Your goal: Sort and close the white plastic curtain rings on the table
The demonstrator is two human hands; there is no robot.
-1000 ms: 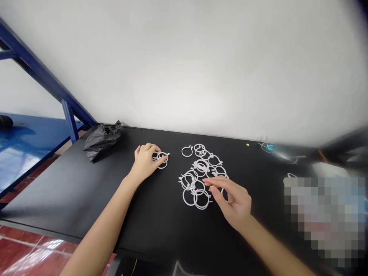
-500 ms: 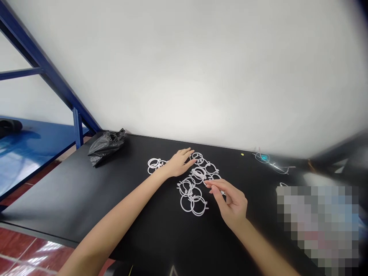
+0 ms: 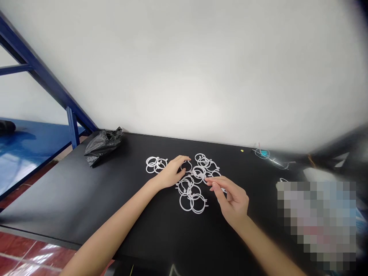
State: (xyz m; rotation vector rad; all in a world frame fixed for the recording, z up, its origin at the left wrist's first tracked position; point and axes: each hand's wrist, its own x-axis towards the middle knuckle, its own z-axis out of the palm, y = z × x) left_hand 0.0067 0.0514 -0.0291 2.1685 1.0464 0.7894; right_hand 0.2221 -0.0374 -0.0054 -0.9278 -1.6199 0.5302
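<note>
A pile of several white plastic rings (image 3: 193,191) lies on the black table (image 3: 86,199). A smaller group of white rings (image 3: 154,165) sits apart to its left. My left hand (image 3: 171,173) rests at the pile's far left edge, its fingers curled and pinching a single white ring (image 3: 187,166). My right hand (image 3: 230,194) hovers at the pile's right side. Its fingers are stretched out and apart, the tips touching the rings near the middle, and it holds nothing that I can see.
A crumpled black plastic bag (image 3: 102,143) lies at the table's far left corner. Blue metal framing (image 3: 43,76) and a blue surface stand beyond the left edge. Small teal and wire items (image 3: 263,154) lie at the back right, near a blurred patch.
My left hand left the small group of rings, crossed right to the pile and curled its fingers onto one ring. My right hand stayed at the pile's right side.
</note>
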